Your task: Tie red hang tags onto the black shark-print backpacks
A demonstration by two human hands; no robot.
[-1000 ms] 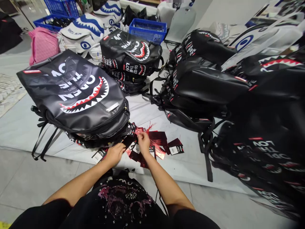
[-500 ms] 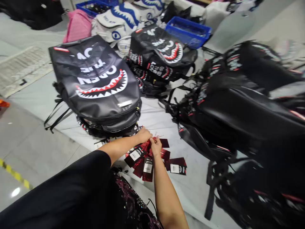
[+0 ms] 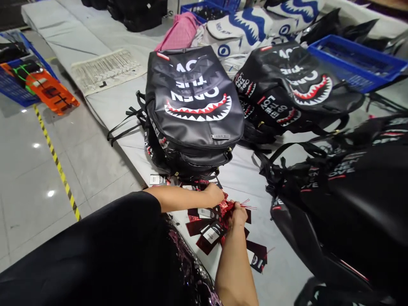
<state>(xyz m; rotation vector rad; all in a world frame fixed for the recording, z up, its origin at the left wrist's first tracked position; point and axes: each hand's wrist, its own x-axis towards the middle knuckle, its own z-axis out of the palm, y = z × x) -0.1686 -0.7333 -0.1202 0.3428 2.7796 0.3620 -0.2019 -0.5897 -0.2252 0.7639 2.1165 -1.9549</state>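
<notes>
A bunch of dark red and black hang tags (image 3: pixel 211 234) with white labels and red strings lies fanned out at the table's front edge. My right hand (image 3: pixel 238 216) is closed on the red strings (image 3: pixel 247 205), their loose ends sticking out past its fingertips. Close on its left, my left hand (image 3: pixel 214 195) is curled at the same red strings, its fingers partly hidden. Just beyond my hands, a black backpack (image 3: pixel 194 97) with a red-and-white shark mouth lies on top of another bag. One tag (image 3: pixel 157 179) sits apart by the table edge.
More black backpacks (image 3: pixel 296 89) lie behind and to the right (image 3: pixel 360 195). White-and-blue bags (image 3: pixel 245 27), a pink bag (image 3: pixel 180 29) and a blue basket (image 3: pixel 357 63) stand farther back. On the floor left are a blue crate (image 3: pixel 19 80) and yellow-black tape (image 3: pixel 57 163).
The view has swung left, so the table and bags appear farther right. My hands stay at the bunch of tags, now slightly farther apart, with the red strings showing between them.
</notes>
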